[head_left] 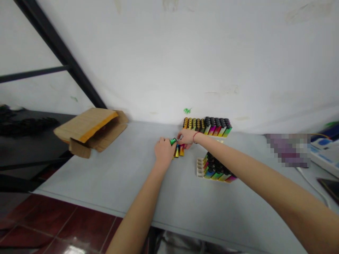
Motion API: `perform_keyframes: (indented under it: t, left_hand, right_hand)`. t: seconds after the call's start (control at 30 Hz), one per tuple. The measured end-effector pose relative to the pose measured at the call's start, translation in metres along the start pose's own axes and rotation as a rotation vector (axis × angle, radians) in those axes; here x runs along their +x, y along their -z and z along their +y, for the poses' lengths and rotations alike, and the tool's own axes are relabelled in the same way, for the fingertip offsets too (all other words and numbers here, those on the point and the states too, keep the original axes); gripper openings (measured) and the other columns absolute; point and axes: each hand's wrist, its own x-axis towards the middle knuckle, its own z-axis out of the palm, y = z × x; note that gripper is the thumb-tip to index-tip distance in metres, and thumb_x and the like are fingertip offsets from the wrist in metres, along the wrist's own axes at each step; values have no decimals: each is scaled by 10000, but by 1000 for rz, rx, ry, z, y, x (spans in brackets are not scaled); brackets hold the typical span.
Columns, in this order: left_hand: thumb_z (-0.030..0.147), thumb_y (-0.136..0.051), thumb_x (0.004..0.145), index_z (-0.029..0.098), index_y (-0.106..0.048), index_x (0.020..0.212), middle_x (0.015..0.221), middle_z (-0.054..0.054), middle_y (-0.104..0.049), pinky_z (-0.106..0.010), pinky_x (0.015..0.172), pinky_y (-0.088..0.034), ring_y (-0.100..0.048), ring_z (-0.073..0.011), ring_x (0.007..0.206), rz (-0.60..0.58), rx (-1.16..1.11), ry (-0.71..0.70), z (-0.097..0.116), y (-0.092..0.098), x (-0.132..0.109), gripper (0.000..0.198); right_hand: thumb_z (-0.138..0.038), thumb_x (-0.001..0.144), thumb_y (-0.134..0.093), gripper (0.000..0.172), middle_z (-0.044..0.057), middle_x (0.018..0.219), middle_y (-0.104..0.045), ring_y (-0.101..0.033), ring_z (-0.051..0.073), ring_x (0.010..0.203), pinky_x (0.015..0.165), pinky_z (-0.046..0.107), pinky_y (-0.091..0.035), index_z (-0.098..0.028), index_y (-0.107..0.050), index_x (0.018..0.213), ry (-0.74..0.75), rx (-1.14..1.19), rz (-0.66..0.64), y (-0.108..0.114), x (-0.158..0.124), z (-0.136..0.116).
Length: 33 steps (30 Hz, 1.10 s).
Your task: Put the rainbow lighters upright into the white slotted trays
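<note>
My left hand (163, 149) is closed around a shiny green lighter (173, 141), whose dark end points toward my other hand. My right hand (186, 136), a thin red cord at its wrist, has its fingers pinched together just beside that end. What sits in the pinch is too small to make out. Below both hands lie a few shiny yellow, blue and red lighters (179, 152), partly covered by the fingers. Nearer me stands a white tray (200, 168) of upright black-topped lighters (215, 170), its left end showing bare slots and my right forearm hiding part of it.
Against the wall stands a block of lighters with black tops (217, 126) beside gold-topped ones (193, 124). An opened cardboard box (91, 128) lies at the left of the grey table (113, 187). A white cable (315, 183) and a dark flat device (329, 188) are at the right.
</note>
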Motion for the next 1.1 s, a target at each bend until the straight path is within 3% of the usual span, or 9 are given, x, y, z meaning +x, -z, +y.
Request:
perform_keyframes:
  t: [0.17, 0.3, 0.47, 0.57, 0.7, 0.8, 0.87, 0.93, 1.1]
  left_hand:
    - [516, -465, 938, 162, -601, 1222, 1132, -145, -662, -370, 807, -499, -656, -294, 998, 8, -13, 40, -2, -2, 5, 474]
    - [499, -447, 957, 187, -550, 1281, 1190, -147, -636, -344, 758, -501, -676, -282, 949, -21, -29, 60, -6, 2, 8, 461]
    - [439, -412, 981, 176, -548, 1290, 1184, -177, -615, -359, 760, -496, -680, -287, 932, -1, -72, 52, -7, 3, 14, 429]
    - [450, -388, 984, 185, -588, 1264, 1127, -170, -640, -368, 780, -500, -670, -286, 932, 29, -81, 13, -13, 2, 17, 434]
    - [453, -379, 983, 206, -613, 1287, 1249, -188, -626, -447, 948, -471, -578, -327, 1170, 91, -38, -151, -33, -2, 17, 457]
    - [410, -327, 999, 231, -511, 1413, 1508, -137, -472, -519, 1107, -352, -374, -319, 1420, -7, -40, -372, -49, -7, 15, 487]
    - [376, -247, 1014, 215, -403, 1493, 1586, -109, -374, -562, 1164, -256, -254, -297, 1495, -99, -35, -447, -54, -11, 14, 528]
    - [365, -184, 1020, 197, -320, 1536, 1606, -104, -335, -594, 1180, -196, -218, -291, 1511, -149, -38, -443, -53, -13, 14, 560]
    - [425, -176, 1016, 206, -323, 1539, 1598, -107, -351, -619, 1159, -212, -246, -333, 1491, -118, -49, -347, -45, -18, 18, 585]
  right_hand:
    - [-178, 809, -698, 524, 108, 1120, -745, -741, 205, 856, 742, 258, -582, -148, -586, 1319, 36, -160, 108, -2, -4, 0]
    - [-177, 801, -694, 474, 161, 1274, -673, -637, 270, 1168, 960, 296, -492, -124, -632, 1267, 120, -328, 209, -5, -14, -3]
    - [-357, 775, -748, 434, 208, 1118, -725, -655, 323, 1094, 916, 339, -505, -68, -714, 1097, 208, -467, 178, -18, -21, -16]
    - [-338, 794, -735, 389, 201, 1102, -727, -642, 310, 1111, 926, 318, -489, -66, -719, 1072, 232, -511, 183, -21, -18, -20]
    - [-344, 867, -666, 392, 192, 1144, -704, -622, 290, 1137, 910, 316, -492, -84, -674, 1161, 225, -520, 232, -20, -17, -16]
    - [-493, 773, -762, 616, 182, 1220, -657, -630, 285, 1113, 920, 321, -495, -115, -631, 1241, 261, -507, 218, -28, -21, -11]
    - [-544, 678, -826, 808, 222, 1330, -569, -631, 303, 1108, 944, 354, -491, -93, -582, 1303, 292, -509, 221, -36, -23, -9]
    - [-527, 674, -836, 838, 253, 1365, -520, -591, 339, 1172, 984, 394, -470, -62, -565, 1316, 305, -524, 242, -43, -23, -9]
    - [-486, 858, -670, 631, 233, 1290, -565, -616, 323, 1140, 979, 401, -476, -82, -559, 1329, 252, -512, 276, -42, -11, -9]
